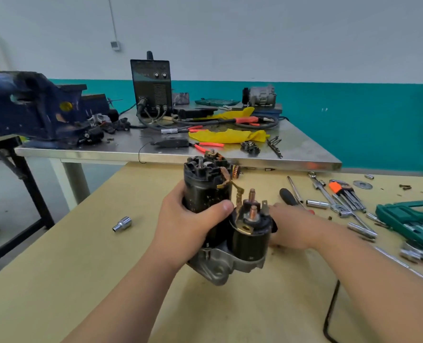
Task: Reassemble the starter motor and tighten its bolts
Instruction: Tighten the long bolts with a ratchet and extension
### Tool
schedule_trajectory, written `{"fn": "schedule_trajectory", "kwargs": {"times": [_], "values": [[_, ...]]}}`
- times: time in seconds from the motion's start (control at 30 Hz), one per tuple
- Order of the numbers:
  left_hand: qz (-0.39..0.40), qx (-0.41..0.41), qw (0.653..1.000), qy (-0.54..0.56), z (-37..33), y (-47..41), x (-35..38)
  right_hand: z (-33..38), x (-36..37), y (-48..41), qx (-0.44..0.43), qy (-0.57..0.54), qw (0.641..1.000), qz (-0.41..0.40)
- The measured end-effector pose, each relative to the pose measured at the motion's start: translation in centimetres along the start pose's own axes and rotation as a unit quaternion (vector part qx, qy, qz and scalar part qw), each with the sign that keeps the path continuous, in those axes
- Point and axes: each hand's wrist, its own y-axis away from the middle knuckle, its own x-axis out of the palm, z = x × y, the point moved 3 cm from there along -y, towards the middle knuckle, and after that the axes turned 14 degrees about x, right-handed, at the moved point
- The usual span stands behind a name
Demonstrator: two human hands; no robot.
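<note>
My left hand (188,224) is wrapped round the black barrel of the starter motor (205,194), which stands with its cast nose housing (220,266) down on the worktop (81,268). My right hand (292,226) lies just behind the solenoid (251,233) on the motor's right, fingers hidden, so I cannot tell whether it grips anything. I judge the motor heavy, rigid and probably greasy, best held by barrel or housing, never by the exposed brush holder (205,167) on top.
</note>
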Motion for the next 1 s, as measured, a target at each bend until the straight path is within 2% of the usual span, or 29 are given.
{"fn": "schedule_trajectory", "kwargs": {"times": [0.07, 0.1, 0.13, 0.17, 0.2, 0.23, 0.27, 0.3, 0.33, 0.37, 0.47, 0.53, 0.57, 0.63, 0.7, 0.73, 0.8, 0.87, 1.0], "values": [[0.006, 0.004, 1.000, 0.003, 0.1, 0.1, 0.1, -0.5, -1.1, 0.7, -0.003, -0.101, 0.993, -0.059], [0.003, 0.002, 1.000, 0.006, 0.2, 0.1, 0.1, -0.8, -2.0, 1.2, 0.002, -0.197, 0.977, -0.087], [-0.002, -0.001, 1.000, 0.010, 0.3, 0.1, 0.0, -1.0, -3.0, 1.8, 0.001, -0.309, 0.945, -0.106], [-0.010, -0.007, 1.000, 0.015, 0.4, 0.0, -0.2, -1.0, -4.0, 2.4, -0.009, -0.438, 0.893, -0.105], [-0.015, -0.013, 1.000, 0.021, 0.5, 0.0, -0.4, -0.6, -5.1, 3.1, -0.027, -0.578, 0.812, -0.075], [-0.016, -0.018, 0.999, 0.028, 0.6, 0.0, -0.6, 0.0, -6.1, 3.6, -0.046, -0.698, 0.714, -0.021], [-0.011, -0.022, 0.999, 0.035, 0.6, 0.0, -0.7, 0.9, -6.9, 4.0, -0.059, -0.773, 0.630, 0.039], [-0.003, -0.023, 0.999, 0.043, 0.7, 0.0, -0.8, 1.8, -7.6, 4.5, -0.059, -0.803, 0.587, 0.084], [0.006, -0.022, 0.999, 0.048, 0.6, 0.0, -0.8, 2.7, -8.3, 4.9, -0.051, -0.797, 0.590, 0.118], [0.014, -0.019, 0.998, 0.050, 0.6, 0.1, -0.8, 3.7, -8.9, 5.2, -0.047, -0.768, 0.623, 0.143], [0.033, -0.010, 0.998, 0.056, 0.5, 0.0, -0.5, 6.2, -10.4, 6.0, -0.071, -0.616, 0.773, 0.135], [0.045, 0.002, 0.997, 0.058, 0.4, -0.1, -0.3, 7.2, -11.5, 6.9, -0.115, -0.503, 0.852, 0.089], [0.049, 0.009, 0.997, 0.059, 0.3, -0.1, -0.3, 7.4, -11.9, 7.1, -0.145, -0.448, 0.879, 0.075], [0.052, 0.017, 0.997, 0.060, 0.3, -0.2, -0.3, 7.3, -12.5, 7.7, -0.198, -0.386, 0.892, 0.125], [0.055, 0.010, 0.997, 0.062, 0.6, -0.3, -0.5, 6.9, -13.1, 8.0, -0.227, -0.400, 0.867, 0.193], [0.059, 0.005, 0.996, 0.066, 0.6, -0.3, -0.6, 6.7, -13.5, 8.2, -0.237, -0.414, 0.855, 0.203], [0.072, 0.002, 0.995, 0.064, 0.7, -0.4, -0.7, 6.5, -14.3, 8.2, -0.250, -0.418, 0.857, 0.170], [0.087, 0.004, 0.995, 0.057, 0.6, -0.5, -0.7, 6.5, -14.8, 8.1, -0.253, -0.385, 0.881, 0.111], [0.103, -0.001, 0.993, 0.055, 0.6, -0.5, -0.7, 7.1, -14.6, 7.5, -0.219, -0.370, 0.903, 0.011]]}}
